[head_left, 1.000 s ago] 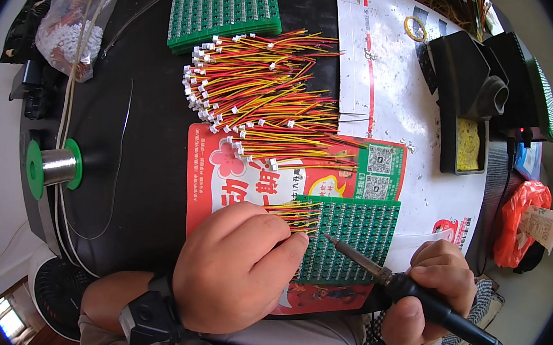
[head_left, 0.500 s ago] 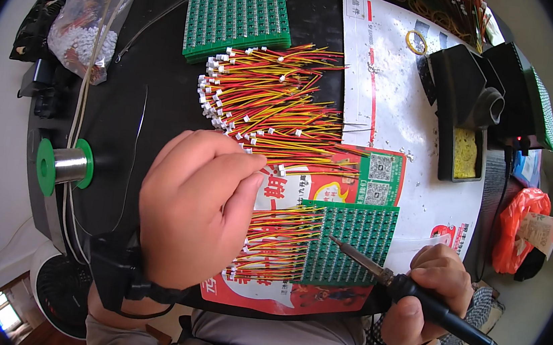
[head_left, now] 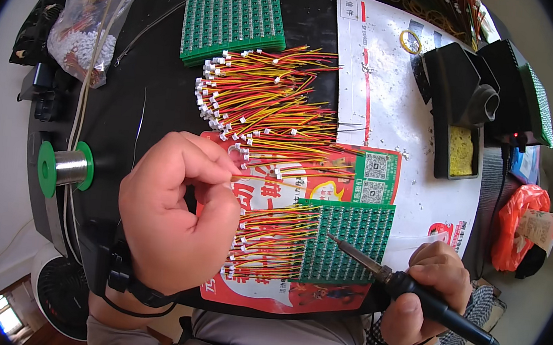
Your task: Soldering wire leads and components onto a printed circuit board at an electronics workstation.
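My left hand (head_left: 178,209) pinches the end of a thin connector wire (head_left: 265,181), which stretches to the right just above a green circuit board panel (head_left: 350,244). The wire's connector is hidden by the fingers. Along the panel's left edge lies a row of red and yellow wires with white plugs (head_left: 269,242). My right hand (head_left: 435,293) is closed around the black handle of a soldering iron (head_left: 446,320). The iron's tip hovers over or touches the panel; I cannot tell which. Farther back is a pile of the same wires (head_left: 264,97), white plugs to the left.
A stack of green panels (head_left: 235,20) stands at the back. On the left is a solder spool (head_left: 69,167) with green flanges. To the right stands a black iron holder (head_left: 461,84) with a yellow sponge (head_left: 460,151). A red printed sheet (head_left: 344,301) lies under the panel.
My left hand has drawn back left and slightly down from the wire pile, with a wire now between thumb and finger. The right hand and iron have barely moved.
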Action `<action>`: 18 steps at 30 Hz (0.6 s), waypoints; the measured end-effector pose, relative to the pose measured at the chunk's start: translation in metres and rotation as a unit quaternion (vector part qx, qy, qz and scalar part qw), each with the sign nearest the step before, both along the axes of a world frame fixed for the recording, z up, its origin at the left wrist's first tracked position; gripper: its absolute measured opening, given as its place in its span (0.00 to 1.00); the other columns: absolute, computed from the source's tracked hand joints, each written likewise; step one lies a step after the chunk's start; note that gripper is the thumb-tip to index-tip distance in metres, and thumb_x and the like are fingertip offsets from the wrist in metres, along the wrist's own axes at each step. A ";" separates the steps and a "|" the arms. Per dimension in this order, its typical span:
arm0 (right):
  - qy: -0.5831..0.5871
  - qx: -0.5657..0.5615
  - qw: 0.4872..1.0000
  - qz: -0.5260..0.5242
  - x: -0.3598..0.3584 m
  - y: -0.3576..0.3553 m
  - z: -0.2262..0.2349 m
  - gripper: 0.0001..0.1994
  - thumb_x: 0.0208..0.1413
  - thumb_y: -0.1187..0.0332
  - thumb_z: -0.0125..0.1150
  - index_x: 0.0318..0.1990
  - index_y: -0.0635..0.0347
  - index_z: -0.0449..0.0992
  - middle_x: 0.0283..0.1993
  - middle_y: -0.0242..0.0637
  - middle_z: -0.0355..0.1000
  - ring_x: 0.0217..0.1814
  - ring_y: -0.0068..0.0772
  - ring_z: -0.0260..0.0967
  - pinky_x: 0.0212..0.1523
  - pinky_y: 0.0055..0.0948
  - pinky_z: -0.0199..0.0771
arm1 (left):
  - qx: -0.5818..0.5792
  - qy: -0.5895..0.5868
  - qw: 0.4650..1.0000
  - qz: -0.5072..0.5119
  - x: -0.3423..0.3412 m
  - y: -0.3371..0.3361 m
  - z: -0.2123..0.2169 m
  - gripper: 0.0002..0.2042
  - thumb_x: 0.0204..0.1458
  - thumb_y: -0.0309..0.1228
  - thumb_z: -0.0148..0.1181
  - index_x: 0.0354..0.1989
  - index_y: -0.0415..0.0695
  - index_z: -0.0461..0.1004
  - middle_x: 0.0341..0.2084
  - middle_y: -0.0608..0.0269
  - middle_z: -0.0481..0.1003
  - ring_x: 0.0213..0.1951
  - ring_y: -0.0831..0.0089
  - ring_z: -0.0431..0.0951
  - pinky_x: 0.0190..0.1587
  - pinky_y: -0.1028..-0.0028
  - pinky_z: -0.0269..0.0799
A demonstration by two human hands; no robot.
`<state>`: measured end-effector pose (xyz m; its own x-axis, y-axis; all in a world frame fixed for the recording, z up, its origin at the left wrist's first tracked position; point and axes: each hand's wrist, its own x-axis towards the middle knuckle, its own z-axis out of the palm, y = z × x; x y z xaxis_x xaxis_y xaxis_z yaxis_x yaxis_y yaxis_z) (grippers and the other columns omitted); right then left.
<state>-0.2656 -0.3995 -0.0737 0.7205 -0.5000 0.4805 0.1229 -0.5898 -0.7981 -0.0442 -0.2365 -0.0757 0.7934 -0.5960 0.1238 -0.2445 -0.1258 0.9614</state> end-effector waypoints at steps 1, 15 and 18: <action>0.000 -0.001 1.000 -0.001 0.000 0.000 0.000 0.15 0.46 0.68 0.69 0.36 0.69 0.73 0.19 0.36 0.66 0.15 0.29 0.59 0.17 0.30 0.59 | -0.026 0.023 0.999 -0.009 -0.001 0.000 0.001 0.07 0.48 0.11 0.55 0.31 0.36 0.75 0.32 0.57 0.76 0.32 0.76 0.76 0.34 0.80 0.69; 0.000 0.001 1.000 -0.004 0.001 0.001 -0.001 0.15 0.45 0.68 0.70 0.36 0.68 0.74 0.19 0.37 0.68 0.15 0.29 0.61 0.18 0.30 0.59 | 0.081 0.052 0.984 -0.149 -0.014 0.010 0.025 0.06 0.56 0.12 0.58 0.40 0.31 0.77 0.37 0.53 0.76 0.38 0.73 0.80 0.43 0.75 0.75; 0.003 0.000 1.000 -0.003 0.000 0.000 0.000 0.15 0.45 0.68 0.70 0.36 0.68 0.74 0.19 0.37 0.69 0.15 0.30 0.61 0.18 0.30 0.60 | 0.077 0.074 0.985 -0.137 -0.016 0.010 0.026 0.05 0.56 0.14 0.60 0.40 0.32 0.77 0.40 0.52 0.77 0.40 0.71 0.81 0.43 0.74 0.77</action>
